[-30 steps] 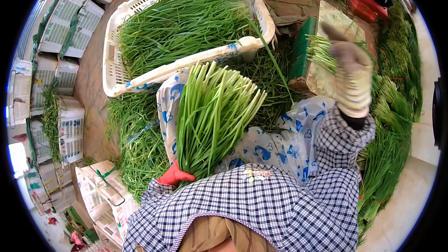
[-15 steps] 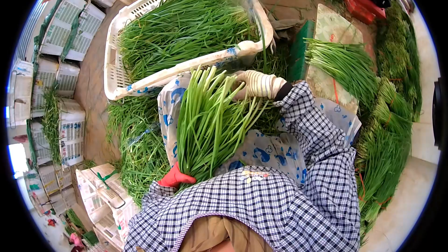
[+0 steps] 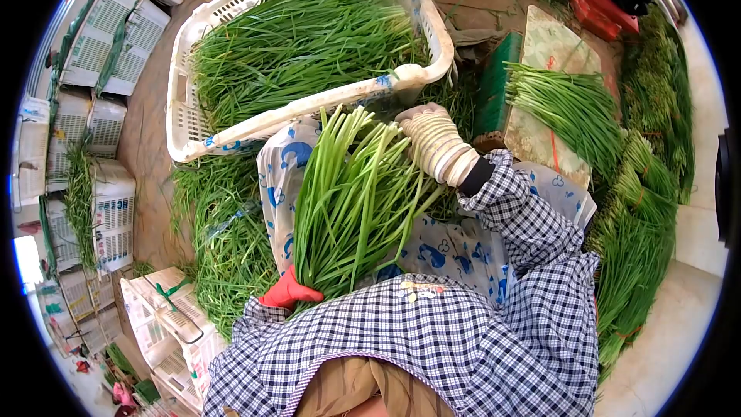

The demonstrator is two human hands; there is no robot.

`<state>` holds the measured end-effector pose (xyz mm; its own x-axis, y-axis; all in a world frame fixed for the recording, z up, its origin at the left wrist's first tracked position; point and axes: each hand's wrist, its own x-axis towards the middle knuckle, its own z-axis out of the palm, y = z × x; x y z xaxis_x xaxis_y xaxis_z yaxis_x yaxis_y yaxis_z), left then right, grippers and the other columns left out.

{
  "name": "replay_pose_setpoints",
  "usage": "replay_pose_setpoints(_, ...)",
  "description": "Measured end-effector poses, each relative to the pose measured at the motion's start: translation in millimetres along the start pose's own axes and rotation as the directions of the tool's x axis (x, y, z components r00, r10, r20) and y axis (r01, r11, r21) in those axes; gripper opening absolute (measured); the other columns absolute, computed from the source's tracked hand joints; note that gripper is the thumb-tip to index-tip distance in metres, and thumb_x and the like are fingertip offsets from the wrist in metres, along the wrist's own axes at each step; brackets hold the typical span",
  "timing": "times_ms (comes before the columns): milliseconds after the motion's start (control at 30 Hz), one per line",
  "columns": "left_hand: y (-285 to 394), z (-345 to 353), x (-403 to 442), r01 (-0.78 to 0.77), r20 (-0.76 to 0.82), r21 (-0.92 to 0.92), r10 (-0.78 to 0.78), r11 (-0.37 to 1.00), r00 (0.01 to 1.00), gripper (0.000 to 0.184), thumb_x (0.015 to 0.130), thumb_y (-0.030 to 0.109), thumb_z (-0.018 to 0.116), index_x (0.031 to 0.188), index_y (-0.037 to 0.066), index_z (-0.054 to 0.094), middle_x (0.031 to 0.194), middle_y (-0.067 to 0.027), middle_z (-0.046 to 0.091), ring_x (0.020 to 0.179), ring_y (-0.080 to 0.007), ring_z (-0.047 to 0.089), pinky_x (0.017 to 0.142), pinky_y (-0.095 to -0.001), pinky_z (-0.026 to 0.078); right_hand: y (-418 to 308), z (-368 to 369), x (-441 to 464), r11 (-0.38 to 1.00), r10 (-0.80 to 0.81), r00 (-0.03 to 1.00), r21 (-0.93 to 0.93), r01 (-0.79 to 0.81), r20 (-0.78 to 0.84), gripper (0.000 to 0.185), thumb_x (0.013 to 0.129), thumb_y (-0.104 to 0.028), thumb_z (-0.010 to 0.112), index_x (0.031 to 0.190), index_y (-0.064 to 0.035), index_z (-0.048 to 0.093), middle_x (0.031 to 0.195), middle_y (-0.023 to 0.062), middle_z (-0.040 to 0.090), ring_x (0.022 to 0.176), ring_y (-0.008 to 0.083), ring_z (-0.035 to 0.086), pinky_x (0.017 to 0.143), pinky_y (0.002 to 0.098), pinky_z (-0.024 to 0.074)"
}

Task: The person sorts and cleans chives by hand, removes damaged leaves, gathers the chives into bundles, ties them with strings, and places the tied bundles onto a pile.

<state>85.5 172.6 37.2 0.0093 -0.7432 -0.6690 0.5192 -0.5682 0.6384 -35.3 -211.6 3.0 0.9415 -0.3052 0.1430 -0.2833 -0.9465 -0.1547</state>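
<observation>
My left hand (image 3: 291,290), in a red glove, is closed around the lower part of a thick bunch of garlic chives (image 3: 351,193). The bunch stands slanted over my lap, pale cut ends up and green leaves down. My right hand (image 3: 431,125) wears a pale glove with several elastic bands round the wrist. It is beside the pale ends, right of the bunch, fingers curled in; what they hold, if anything, is hidden. A plastic sheet with blue prints (image 3: 455,251) covers my lap.
Ahead stands a white crate (image 3: 309,113) full of chives. To the right, a tied bunch (image 3: 563,108) lies on a board (image 3: 556,38), with stacked bundles (image 3: 637,247) beyond. Loose leaves (image 3: 231,255) heap at the left, near more white crates (image 3: 116,35).
My right hand has turned and shifted a little right, away from the pale ends. My left hand keeps its hold on the bunch, and the view has shifted slightly.
</observation>
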Motion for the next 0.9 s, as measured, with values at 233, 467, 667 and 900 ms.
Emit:
replay_pose_setpoints(233,1.3,3.7,-1.3,-0.046,-0.034,0.017,0.047,0.999,0.998,0.082,0.058,-0.006,0.079,0.134,0.002,0.049,0.126,-0.0081,0.060,0.117,-0.0204,0.054,0.103,-0.0352,0.041,84.2,-45.5,-4.7,0.817,0.544,0.830,0.306,-0.489,-0.125,0.017,0.083,-0.021,0.066,0.091,-0.0061,0.069,0.079,0.0127,0.066,0.079,0.0277,0.066,0.072,0.0372,0.0520)
replay_pose_setpoints(467,-1.2,-1.3,-0.2,-0.018,0.001,0.067,0.018,0.998,1.000,0.082,0.059,-0.005,0.078,0.134,0.002,0.048,0.127,-0.0083,0.059,0.118,-0.0206,0.053,0.103,-0.0351,0.040,150.2,-85.5,-35.3,-0.201,0.943,0.323,0.913,0.355,0.082,0.025,0.089,-0.013,0.063,0.105,0.0065,0.062,0.082,0.0124,0.067,0.075,0.0214,0.065,0.075,0.0320,0.0572)
replay_pose_setpoints(667,2.4,-2.4,0.7,-0.030,0.010,0.116,0.029,0.993,1.000,0.085,0.058,-0.005,0.078,0.137,0.002,0.045,0.129,-0.0085,0.057,0.120,-0.0210,0.052,0.105,-0.0354,0.039,73.6,-106.6,-38.7,0.472,0.223,0.795,0.652,-0.594,0.564,0.055,0.082,-0.013,0.066,0.133,-0.0044,0.048,0.113,0.0131,0.063,0.095,0.0160,0.062,0.079,0.0290,0.0519)
replay_pose_setpoints(900,-8.0,-5.5,-3.6,-0.028,-0.042,0.094,0.032,0.995,0.999,0.087,0.058,-0.010,0.078,0.137,0.003,0.045,0.129,-0.0080,0.057,0.119,-0.0211,0.053,0.104,-0.0357,0.040,32.6,15.9,-27.7,0.455,0.155,0.889,0.767,-0.452,0.432,0.048,0.082,-0.010,0.066,0.128,-0.0006,0.054,0.108,0.0138,0.066,0.097,0.0216,0.062,0.086,0.0322,0.0510)
